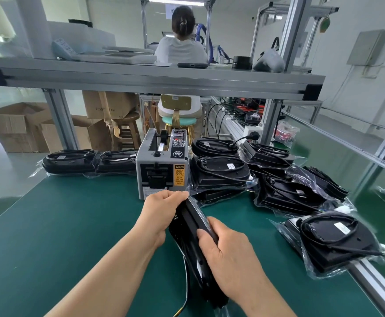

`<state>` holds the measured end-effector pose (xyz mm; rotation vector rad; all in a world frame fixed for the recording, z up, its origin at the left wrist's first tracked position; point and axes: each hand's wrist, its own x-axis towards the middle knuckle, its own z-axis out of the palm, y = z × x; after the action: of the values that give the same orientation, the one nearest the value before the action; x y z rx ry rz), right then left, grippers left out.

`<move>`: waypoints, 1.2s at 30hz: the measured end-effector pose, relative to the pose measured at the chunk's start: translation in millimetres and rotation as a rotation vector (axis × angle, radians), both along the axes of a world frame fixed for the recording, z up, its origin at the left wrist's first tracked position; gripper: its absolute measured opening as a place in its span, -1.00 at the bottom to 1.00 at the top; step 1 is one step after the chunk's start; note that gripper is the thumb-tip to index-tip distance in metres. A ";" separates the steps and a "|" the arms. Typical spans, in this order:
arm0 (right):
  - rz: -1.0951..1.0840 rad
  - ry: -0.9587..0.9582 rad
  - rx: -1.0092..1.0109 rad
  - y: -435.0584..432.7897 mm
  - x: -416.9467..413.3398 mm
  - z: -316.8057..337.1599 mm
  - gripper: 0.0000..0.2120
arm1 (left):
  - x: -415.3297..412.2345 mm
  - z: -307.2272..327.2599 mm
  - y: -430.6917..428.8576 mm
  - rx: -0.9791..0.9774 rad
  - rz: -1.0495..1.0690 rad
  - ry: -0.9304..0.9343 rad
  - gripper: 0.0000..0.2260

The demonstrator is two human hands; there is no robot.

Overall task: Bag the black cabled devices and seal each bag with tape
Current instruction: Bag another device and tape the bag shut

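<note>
Looks like bag-closing step: black cabled device point(190, 221) held on edge just in front of tape dispenser point(161, 165)
Left hand point(161, 208) pinches its bagged end nearest dispenser, right hand point(228, 250) grips its edge; next probably needs a tape strip

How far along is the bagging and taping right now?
Done, by the look of it: two bagged devices lie left of the tape dispenser, though tape on them is not visible. In hand: the left hand and right hand grip one black device in its bag, on edge, its far end at the dispenser. Left: sealing it, and likely the bagged pile at right, whose seals I cannot make out.
</note>
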<state>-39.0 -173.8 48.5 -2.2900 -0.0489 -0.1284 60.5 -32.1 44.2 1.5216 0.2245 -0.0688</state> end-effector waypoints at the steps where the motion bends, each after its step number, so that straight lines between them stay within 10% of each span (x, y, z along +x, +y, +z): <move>1: -0.001 0.001 0.003 0.4 0.0 -0.2 -0.80 | 0.3 1.0 -0.2 -0.034 0.000 0.020 -0.80; 24: 0.066 0.084 -0.031 -0.8 4.6 9.6 -0.82 | -12.8 -1.4 18.1 -0.037 -0.091 0.028 -0.80; 36: 0.205 0.435 -0.213 15.3 96.1 42.8 -0.28 | -22.8 7.2 20.7 0.023 -0.152 0.004 -0.77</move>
<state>57.2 -158.5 91.3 -2.4586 -0.0738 0.5013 37.6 -11.5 51.4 1.5601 0.1133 -0.1903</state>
